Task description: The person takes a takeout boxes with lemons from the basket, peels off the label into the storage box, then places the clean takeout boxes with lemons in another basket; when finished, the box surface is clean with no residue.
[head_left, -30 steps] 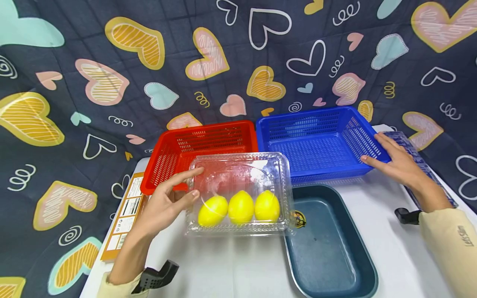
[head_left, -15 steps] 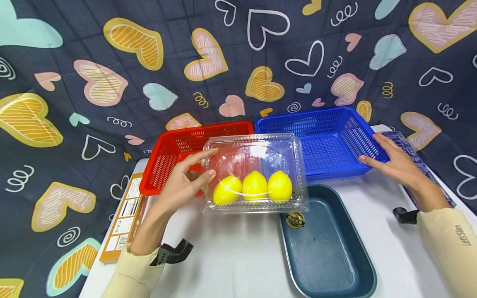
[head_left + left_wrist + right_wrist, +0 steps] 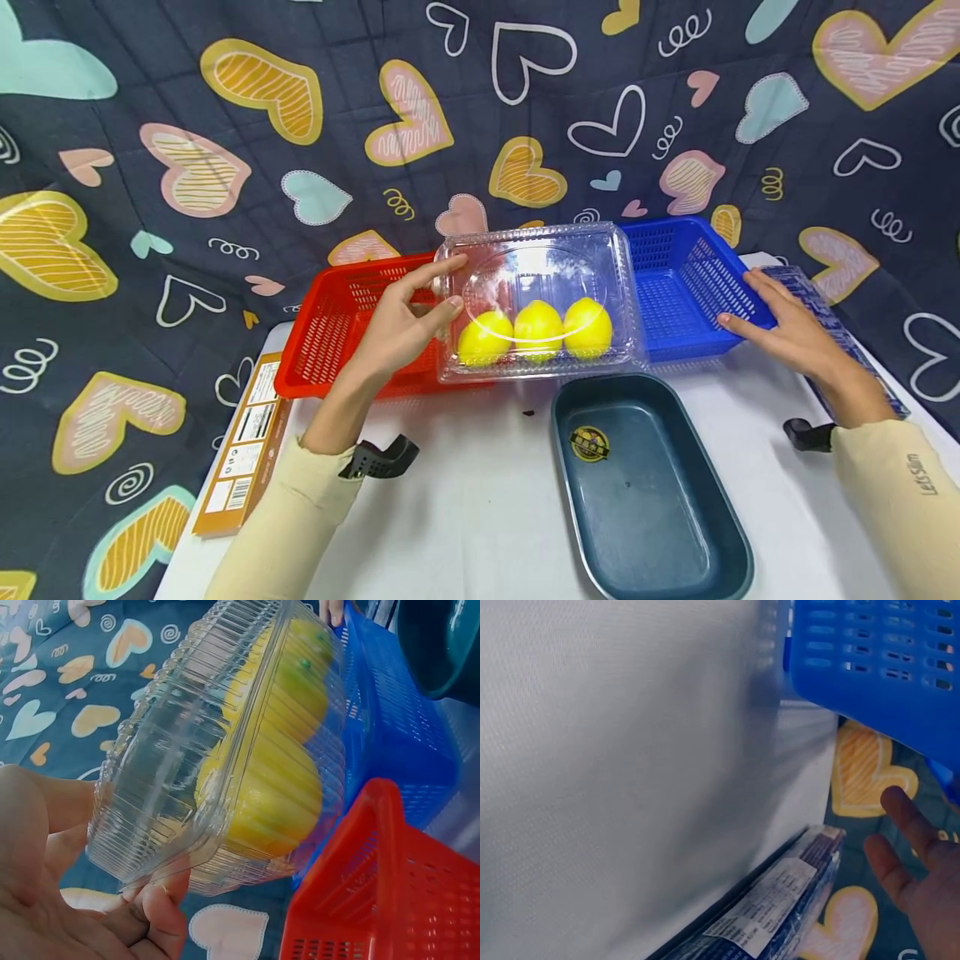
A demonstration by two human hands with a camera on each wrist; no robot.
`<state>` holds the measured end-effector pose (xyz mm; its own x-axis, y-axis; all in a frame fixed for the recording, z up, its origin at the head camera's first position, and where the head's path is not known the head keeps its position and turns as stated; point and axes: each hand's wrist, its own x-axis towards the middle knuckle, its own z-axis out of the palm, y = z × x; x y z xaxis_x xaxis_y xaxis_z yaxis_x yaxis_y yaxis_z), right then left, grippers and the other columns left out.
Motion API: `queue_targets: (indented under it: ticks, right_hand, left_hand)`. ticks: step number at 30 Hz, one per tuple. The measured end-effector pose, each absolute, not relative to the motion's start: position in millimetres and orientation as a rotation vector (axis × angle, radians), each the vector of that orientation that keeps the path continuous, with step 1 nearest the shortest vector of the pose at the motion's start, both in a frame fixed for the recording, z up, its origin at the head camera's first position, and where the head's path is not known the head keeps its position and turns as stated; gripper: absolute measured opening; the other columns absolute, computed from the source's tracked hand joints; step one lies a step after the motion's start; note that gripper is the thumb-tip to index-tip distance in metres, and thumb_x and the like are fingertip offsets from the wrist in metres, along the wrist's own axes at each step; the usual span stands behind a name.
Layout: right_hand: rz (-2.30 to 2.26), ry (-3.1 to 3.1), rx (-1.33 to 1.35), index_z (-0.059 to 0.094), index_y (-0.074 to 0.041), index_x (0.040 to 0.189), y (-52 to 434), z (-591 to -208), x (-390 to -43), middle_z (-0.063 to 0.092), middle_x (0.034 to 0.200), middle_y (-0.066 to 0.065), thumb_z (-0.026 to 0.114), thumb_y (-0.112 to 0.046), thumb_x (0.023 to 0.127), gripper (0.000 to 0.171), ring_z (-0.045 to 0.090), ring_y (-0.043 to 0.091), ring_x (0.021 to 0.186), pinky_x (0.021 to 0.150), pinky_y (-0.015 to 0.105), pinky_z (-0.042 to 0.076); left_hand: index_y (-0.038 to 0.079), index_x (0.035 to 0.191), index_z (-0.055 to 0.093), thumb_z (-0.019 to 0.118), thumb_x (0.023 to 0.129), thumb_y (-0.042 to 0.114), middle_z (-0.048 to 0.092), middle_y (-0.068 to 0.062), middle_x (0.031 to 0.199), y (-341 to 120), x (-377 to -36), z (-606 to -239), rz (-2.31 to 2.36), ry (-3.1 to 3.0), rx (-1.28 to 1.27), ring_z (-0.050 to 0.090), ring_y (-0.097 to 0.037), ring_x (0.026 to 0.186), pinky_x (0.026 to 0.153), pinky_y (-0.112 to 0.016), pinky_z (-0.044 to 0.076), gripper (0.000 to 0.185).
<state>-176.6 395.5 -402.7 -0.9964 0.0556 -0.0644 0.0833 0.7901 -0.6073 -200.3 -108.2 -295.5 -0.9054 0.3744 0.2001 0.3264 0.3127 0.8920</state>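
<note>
Clear box of three lemons: lifted off the desk, left hand grasping its end, not yet set down. Right hand: released, flat against blue basket.

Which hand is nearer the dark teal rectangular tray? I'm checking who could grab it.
Left, narrowly. The left hand grips the clear plastic clamshell box above the tray's far-left corner; the right hand rests on the blue basket.

head view looks down over the table; both wrist views sit close, sharing the blue basket.
</note>
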Motion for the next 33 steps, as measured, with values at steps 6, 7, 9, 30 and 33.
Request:
queue_targets:
  ticks: [6, 7, 9, 30, 33]
  right_hand:
    - [-1.023, 2.958, 0.081, 0.000, -0.008, 0.164, 394, -404, -175, -0.010, 0.171, 0.018, 0.052, -0.056, 0.099, 0.096, -0.005, 0.056, 0.153, 0.112, 0.083, 0.004]
    - [-1.032, 2.960, 0.076, 0.000, -0.008, 0.164, 394, -405, -175, -0.010, 0.171, 0.018, 0.052, -0.056, 0.099, 0.095, -0.006, 0.056, 0.153, 0.112, 0.083, 0.004]
    - [-1.047, 2.961, 0.066, 0.001, -0.008, 0.164, 394, -405, -174, -0.010, 0.171, 0.018, 0.052, -0.055, 0.099, 0.095, -0.006, 0.056, 0.153, 0.113, 0.082, 0.004]
    - [-1.049, 2.915, 0.113, -0.004, -0.015, 0.164, 396, -404, -175, -0.015, 0.172, 0.011, 0.056, -0.058, 0.097, 0.099, -0.008, 0.054, 0.154, 0.113, 0.083, 0.004]
    - [-1.039, 2.926, 0.095, -0.003, -0.015, 0.164, 396, -405, -175, -0.014, 0.172, 0.011, 0.056, -0.057, 0.097, 0.099, -0.007, 0.053, 0.154, 0.112, 0.083, 0.005]
  left_hand:
    - [0.026, 0.143, 0.060, 0.066, 0.097, 0.010, 0.061, -0.004, 0.125, -86, -218, -295, 1.720, 2.478, 0.709, 0.059, -0.025, 0.067, 0.056, -0.025, 0.050, 0.049]
    - [0.026, 0.143, 0.060, 0.066, 0.097, 0.010, 0.061, -0.004, 0.122, -83, -221, -296, 1.721, 2.477, 0.717, 0.057, -0.025, 0.067, 0.056, -0.025, 0.049, 0.049]
    - [0.024, 0.142, 0.061, 0.066, 0.097, 0.009, 0.061, -0.004, 0.117, -74, -227, -297, 1.723, 2.478, 0.733, 0.054, -0.024, 0.069, 0.055, -0.024, 0.047, 0.048]
    - [0.028, 0.145, 0.058, 0.066, 0.098, 0.020, 0.064, -0.005, 0.121, -8, -267, -313, 1.538, 2.557, 0.683, 0.057, -0.020, 0.083, 0.062, -0.025, 0.049, 0.049]
    - [0.027, 0.145, 0.058, 0.067, 0.097, 0.019, 0.054, -0.009, 0.091, 0, -271, -318, 1.528, 2.549, 0.651, 0.055, -0.024, 0.061, 0.051, -0.027, 0.045, 0.049]
